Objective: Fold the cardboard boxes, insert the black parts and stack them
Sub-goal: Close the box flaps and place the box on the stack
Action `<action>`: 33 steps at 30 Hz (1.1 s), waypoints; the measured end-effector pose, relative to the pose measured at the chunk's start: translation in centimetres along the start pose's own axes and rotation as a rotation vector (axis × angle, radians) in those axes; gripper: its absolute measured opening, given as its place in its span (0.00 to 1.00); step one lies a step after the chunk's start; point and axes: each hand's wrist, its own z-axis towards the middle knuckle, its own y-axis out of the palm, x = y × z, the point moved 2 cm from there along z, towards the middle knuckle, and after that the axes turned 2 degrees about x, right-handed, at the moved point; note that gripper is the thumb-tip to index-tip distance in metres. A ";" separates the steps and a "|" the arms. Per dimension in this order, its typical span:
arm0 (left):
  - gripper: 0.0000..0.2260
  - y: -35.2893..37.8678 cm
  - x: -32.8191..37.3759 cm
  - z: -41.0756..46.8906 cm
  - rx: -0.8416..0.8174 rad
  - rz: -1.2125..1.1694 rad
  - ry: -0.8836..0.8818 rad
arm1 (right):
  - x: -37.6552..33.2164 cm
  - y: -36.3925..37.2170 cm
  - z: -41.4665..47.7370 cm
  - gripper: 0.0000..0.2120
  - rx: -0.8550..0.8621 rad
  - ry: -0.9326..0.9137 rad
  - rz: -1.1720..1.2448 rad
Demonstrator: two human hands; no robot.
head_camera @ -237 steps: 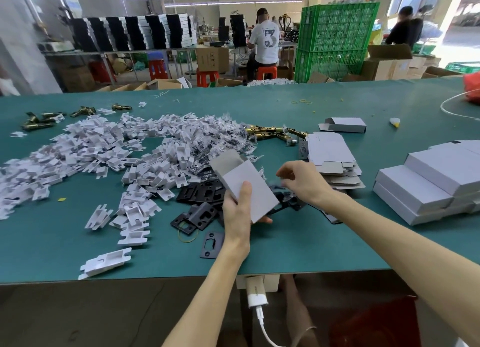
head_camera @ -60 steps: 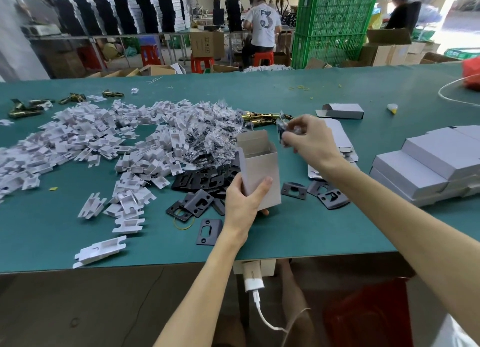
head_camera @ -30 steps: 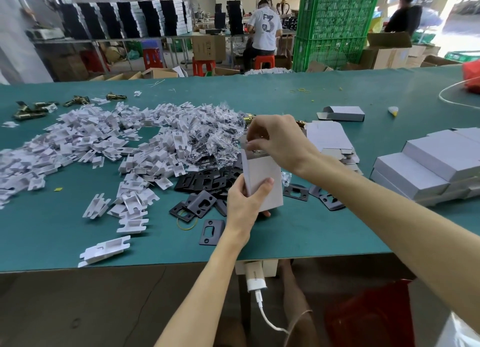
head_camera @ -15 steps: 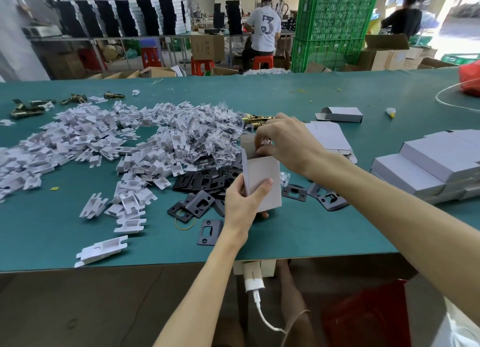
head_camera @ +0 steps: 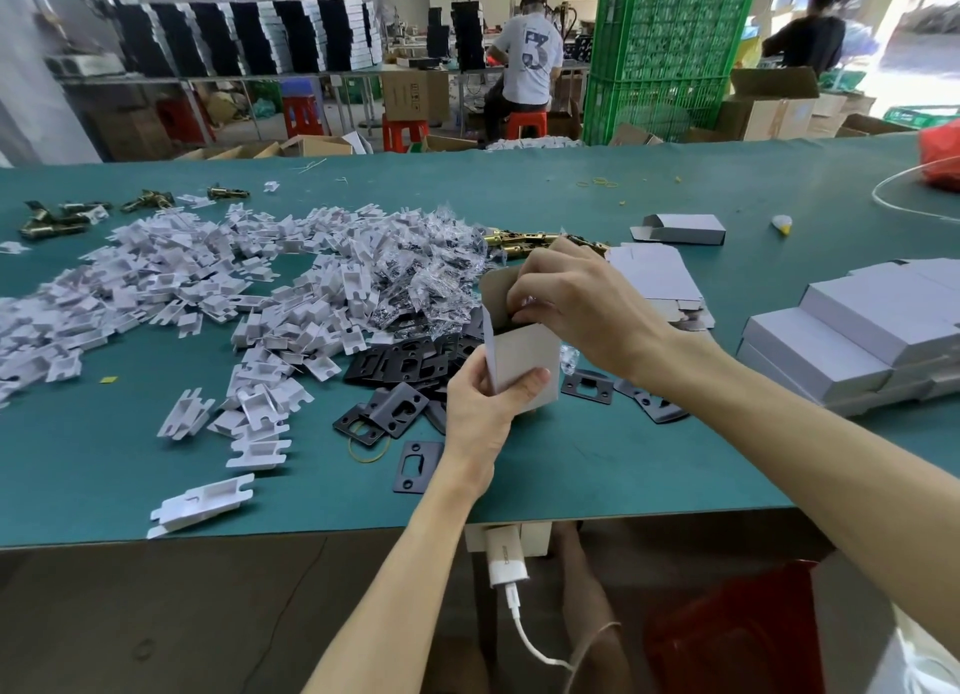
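White inserts (head_camera: pixel 208 288) are heaped at the left of the tabletop (head_camera: pixel 571 465), with loose black parts (head_camera: pixel 400 366) just right of the heap. The box (head_camera: pixel 524 361) is held upright above the near edge, mouth up and top flap raised. It is gripped by the left hand (head_camera: pixel 483 407), thumb across the front face and fingers behind. The right hand (head_camera: pixel 576 304) is bunched at the mouth, fingertips curled inside; whether anything is pinched cannot be told. Step judged: filling the folded box. Flat blanks (head_camera: pixel 654 278) lie further right, and finished boxes (head_camera: pixel 852 340) are stacked at the far right. Next move is judged to call for withdrawing the fingers, tucking the flap shut, then setting the box squarely on that stack.
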 end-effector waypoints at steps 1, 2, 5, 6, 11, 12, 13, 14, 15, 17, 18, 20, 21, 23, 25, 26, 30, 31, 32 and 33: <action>0.18 0.0 0.0 0.0 0.001 -0.004 -0.001 | 0.0 0.1 0.0 0.04 -0.002 -0.014 -0.018; 0.18 -0.1 0.1 0.0 0.004 -0.010 -0.001 | 0.0 0.2 0.0 0.04 -0.001 -0.024 -0.029; 0.17 0.0 0.1 0.0 0.014 -0.018 0.002 | 0.0 0.3 0.3 0.05 -0.010 -0.051 -0.037; 0.16 0.0 0.1 0.0 0.017 -0.018 0.003 | 0.0 0.3 0.3 0.05 -0.019 -0.061 -0.044; 0.15 0.0 0.2 0.0 0.036 0.008 0.001 | 0.0 0.3 0.0 0.04 0.005 -0.086 -0.054; 0.15 0.0 0.2 0.0 0.037 0.012 0.000 | 0.0 0.3 -0.1 0.04 0.007 -0.085 -0.052; 0.15 0.0 0.2 0.0 0.040 0.013 -0.002 | 0.1 0.3 -0.2 0.04 0.008 -0.077 -0.041; 0.15 0.0 0.2 0.0 0.047 0.011 -0.005 | 0.2 0.3 -0.2 0.06 0.011 -0.060 -0.017; 0.15 0.0 0.2 0.0 0.056 0.009 -0.010 | 0.2 0.2 -0.2 0.07 0.020 -0.038 0.021; 0.13 0.0 0.2 0.0 0.068 0.010 -0.022 | 0.4 0.0 -0.2 0.09 0.067 0.019 0.107; 0.13 0.0 0.2 -0.1 0.070 0.008 -0.028 | 0.6 0.0 -0.3 0.09 0.105 0.059 0.151; 0.13 0.1 0.3 -0.1 0.078 -0.012 -0.044 | 1.1 0.0 -0.5 0.09 0.170 0.170 0.240; 0.14 0.1 0.3 -0.2 0.083 -0.028 -0.053 | 1.3 0.3 -0.6 0.11 0.165 0.245 0.288; 0.16 0.1 0.5 -0.3 0.092 -0.048 -0.062 | 1.7 1.3 -1.1 0.15 0.063 0.396 0.398; 0.16 0.0 0.4 -0.3 0.099 -0.056 -0.069 | 1.8 2.6 -1.9 0.20 -0.045 0.505 0.526; 0.17 0.0 0.4 -0.4 0.099 -0.057 -0.075 | 1.7 3.3 -2.3 0.20 -0.053 0.547 0.599; 0.19 0.0 0.5 -0.4 0.093 -0.042 -0.076 | 1.8 4.8 -4.0 0.16 0.008 0.713 0.913; 0.18 0.0 0.6 -0.4 0.089 -0.035 -0.067 | 1.7 5.1 -4.3 0.16 0.007 0.736 0.995; 0.18 0.0 0.6 -0.4 0.084 -0.028 -0.061 | 1.6 5.5 -4.6 0.15 0.022 0.749 1.054; 0.19 0.0 0.7 -0.4 0.073 -0.024 -0.057 | 1.6 5.7 -4.8 0.15 0.063 0.758 1.079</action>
